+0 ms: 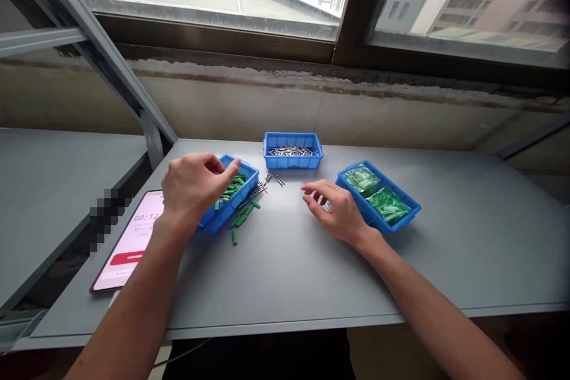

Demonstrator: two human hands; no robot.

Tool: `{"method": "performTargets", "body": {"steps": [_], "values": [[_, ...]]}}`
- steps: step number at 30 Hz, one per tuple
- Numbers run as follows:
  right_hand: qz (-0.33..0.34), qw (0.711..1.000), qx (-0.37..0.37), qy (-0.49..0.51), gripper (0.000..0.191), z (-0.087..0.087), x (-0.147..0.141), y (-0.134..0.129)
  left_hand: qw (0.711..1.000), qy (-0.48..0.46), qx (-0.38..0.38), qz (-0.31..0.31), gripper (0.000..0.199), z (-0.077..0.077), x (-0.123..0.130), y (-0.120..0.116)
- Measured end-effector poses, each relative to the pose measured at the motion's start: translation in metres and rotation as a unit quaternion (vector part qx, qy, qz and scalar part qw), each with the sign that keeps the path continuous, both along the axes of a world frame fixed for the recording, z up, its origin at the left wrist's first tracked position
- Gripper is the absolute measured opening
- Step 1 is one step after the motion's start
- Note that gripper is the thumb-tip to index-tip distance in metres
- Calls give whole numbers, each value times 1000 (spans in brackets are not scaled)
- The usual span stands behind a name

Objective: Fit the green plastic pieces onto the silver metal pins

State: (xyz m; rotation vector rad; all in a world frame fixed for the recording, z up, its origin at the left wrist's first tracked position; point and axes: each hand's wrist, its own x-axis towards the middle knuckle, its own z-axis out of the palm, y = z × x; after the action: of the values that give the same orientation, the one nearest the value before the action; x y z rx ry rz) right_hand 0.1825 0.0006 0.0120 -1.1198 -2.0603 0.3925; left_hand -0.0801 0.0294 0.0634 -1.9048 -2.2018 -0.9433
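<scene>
Head view: left hand (192, 184) hovers over green pieces (239, 181) in a blue tray (224, 215), fingers apart; right hand (342, 214) curls, can't tell if it's gripping. Probably picking, so next needs a pinch.

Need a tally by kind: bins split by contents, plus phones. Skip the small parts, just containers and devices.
Blue bin with green pieces: 1
Blue bin with thin metal pins: 1
Blue bin with clear plastic bags: 1
Smartphone: 1
Total: 4 (3 bins, 1 phone)
</scene>
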Motion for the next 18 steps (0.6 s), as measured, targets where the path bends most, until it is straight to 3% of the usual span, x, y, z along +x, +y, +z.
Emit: {"method": "performTargets", "body": {"steps": [2, 6, 9, 13, 18], "values": [[2, 1000, -1, -10, 16, -2, -4, -3, 1000, -15, -7, -15, 43, -5, -2, 4], [55, 995, 2, -87, 18, -2, -25, -16, 993, -26, 55, -97, 48, -11, 7, 3], [141, 969, 45, -200, 28, 2, -47, -29, 978, -14, 79, -193, 48, -10, 19, -2], [198, 935, 105, -276, 39, 3, -74, -37, 954, 3, 86, -288, 49, -11, 32, -11], [210, 929, 134, -274, 20, -3, -75, -31, 935, 34, 68, -347, 47, -21, 44, -20]]}}
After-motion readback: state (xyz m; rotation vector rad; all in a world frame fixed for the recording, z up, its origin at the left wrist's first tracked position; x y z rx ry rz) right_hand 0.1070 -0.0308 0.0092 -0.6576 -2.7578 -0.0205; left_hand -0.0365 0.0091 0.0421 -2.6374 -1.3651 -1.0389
